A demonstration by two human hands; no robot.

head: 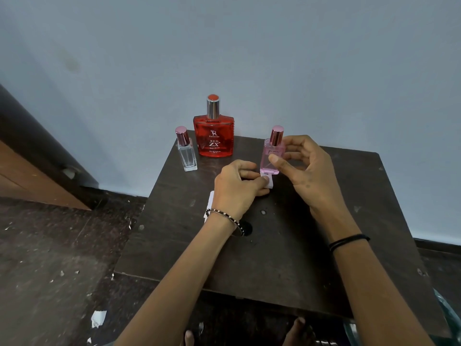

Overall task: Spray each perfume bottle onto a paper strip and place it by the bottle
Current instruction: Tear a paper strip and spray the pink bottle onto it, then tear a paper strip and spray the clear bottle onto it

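The right hand (303, 168) is grasping the pink perfume bottle (272, 156), thumb on its front, standing upright on the dark surface (287, 245). At its 6 o'clock, the left hand (237, 188) is pinching a white paper strip (269, 182), touching the bottle's base. The red bottle (214, 136) and clear bottle (186, 152) are standing at 10 o'clock, both capped. More white paper (210, 199) is lying beneath the left wrist.
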